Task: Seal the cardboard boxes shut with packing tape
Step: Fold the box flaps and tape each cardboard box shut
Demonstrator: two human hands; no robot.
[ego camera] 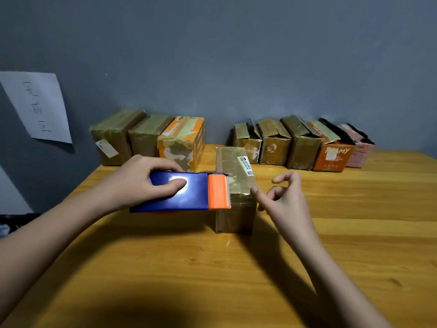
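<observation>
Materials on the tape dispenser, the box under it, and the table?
Tape dispenser: glossy blue plastic with an orange head, going by the glare. Box: brown cardboard under shiny tape, apparently. Table: grain lines suggest wood or wood-look laminate, lightly sheened.

Glossy blue-and-orange plastic tape dispenser (182, 191) catching glare, shiny clear tape over the upright brown cardboard box (235, 185), smooth varnished yellow wooden table (212, 268), matt white paper sheet (37, 105) on matt grey wall (236, 55)

Left hand (142, 183) at centre-left of frame, forearm entering from lower left, fingers curled over and thumb pressed on the tape dispenser (186, 191). Right hand (286, 197) at centre-right, forearm rising from lower right, fingers loosely curled, one fingertip touching the tape (241, 185).
</observation>
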